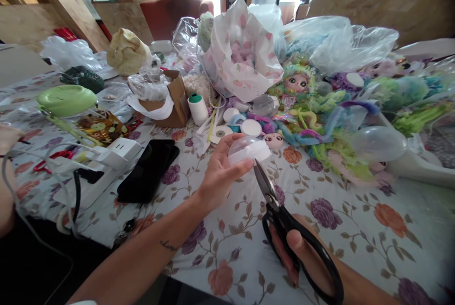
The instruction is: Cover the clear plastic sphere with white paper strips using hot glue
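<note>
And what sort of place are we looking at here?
Probably an indoor craft table, whether at home or in a small workshop I can't tell: dolls such as the green-haired doll, what looks like a thread spool, and scissors in use.

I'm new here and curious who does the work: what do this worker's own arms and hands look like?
The left hand and right hand are human and ungloved. Both visible forearms are bare; the left bears a small dark script-like tattoo.
</note>
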A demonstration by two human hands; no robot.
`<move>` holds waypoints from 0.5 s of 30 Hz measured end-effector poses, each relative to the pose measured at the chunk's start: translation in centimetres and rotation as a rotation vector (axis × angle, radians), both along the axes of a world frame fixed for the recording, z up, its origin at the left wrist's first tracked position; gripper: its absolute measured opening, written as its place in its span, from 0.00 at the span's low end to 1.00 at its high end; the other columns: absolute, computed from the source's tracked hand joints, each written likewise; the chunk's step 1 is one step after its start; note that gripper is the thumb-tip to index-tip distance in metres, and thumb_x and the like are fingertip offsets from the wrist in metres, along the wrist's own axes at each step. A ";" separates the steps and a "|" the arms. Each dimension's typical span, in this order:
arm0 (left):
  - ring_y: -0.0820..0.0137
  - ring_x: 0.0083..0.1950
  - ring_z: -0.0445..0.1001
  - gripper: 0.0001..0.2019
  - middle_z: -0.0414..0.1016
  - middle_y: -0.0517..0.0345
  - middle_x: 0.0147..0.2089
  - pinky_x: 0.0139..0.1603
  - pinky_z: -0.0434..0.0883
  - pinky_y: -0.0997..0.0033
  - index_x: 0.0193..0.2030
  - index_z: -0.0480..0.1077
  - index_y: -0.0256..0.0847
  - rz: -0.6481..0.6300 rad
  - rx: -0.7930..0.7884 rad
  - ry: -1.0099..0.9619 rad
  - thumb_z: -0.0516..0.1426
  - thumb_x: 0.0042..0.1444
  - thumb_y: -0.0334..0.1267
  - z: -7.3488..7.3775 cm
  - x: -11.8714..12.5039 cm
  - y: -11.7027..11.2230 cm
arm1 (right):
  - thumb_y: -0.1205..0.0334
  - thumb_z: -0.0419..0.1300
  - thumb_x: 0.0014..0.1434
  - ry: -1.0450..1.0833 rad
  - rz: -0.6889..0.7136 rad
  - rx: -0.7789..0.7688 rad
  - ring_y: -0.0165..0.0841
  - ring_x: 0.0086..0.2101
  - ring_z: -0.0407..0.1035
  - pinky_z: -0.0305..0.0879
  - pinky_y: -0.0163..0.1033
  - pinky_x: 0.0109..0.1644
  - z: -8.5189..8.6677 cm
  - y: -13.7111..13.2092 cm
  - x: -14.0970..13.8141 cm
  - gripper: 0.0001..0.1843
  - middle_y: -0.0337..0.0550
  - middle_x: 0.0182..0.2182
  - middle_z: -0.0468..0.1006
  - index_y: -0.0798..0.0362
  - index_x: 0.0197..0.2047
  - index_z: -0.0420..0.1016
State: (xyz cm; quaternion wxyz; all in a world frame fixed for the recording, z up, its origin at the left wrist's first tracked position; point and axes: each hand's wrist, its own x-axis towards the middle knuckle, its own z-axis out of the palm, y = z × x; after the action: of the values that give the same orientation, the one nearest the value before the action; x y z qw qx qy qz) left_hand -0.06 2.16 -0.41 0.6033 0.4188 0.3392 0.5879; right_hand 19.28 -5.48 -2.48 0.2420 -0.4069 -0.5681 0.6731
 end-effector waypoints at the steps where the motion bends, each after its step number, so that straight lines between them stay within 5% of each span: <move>1: 0.65 0.52 0.71 0.23 0.70 0.57 0.56 0.48 0.71 0.70 0.52 0.69 0.48 0.004 -0.001 0.000 0.68 0.50 0.39 0.0 0.0 0.0 | 0.18 0.47 0.50 0.000 -0.004 0.002 0.23 0.12 0.55 0.47 0.35 0.18 0.0 0.0 0.0 0.40 0.33 0.09 0.57 0.49 0.17 0.58; 9: 0.67 0.52 0.72 0.24 0.69 0.57 0.57 0.49 0.73 0.71 0.53 0.68 0.49 0.028 -0.024 -0.037 0.68 0.50 0.38 -0.1 0.0 0.0 | 0.23 0.51 0.55 0.011 -0.096 -0.017 0.25 0.14 0.57 0.55 0.34 0.20 -0.2 -0.6 0.3 0.36 0.32 0.12 0.62 0.50 0.26 0.65; 15: 0.69 0.49 0.73 0.22 0.69 0.58 0.57 0.46 0.72 0.73 0.52 0.69 0.49 0.020 -0.021 -0.034 0.68 0.51 0.37 0.1 0.0 0.0 | 0.23 0.47 0.58 0.012 -0.035 0.057 0.24 0.14 0.56 0.54 0.35 0.21 -0.1 -0.4 0.3 0.37 0.34 0.11 0.60 0.50 0.20 0.60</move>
State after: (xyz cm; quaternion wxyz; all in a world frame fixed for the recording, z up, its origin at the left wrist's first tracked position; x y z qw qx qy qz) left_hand -0.02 2.13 -0.34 0.6074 0.3990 0.3393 0.5973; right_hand 19.61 -5.85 -2.56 0.2687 -0.4057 -0.5785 0.6547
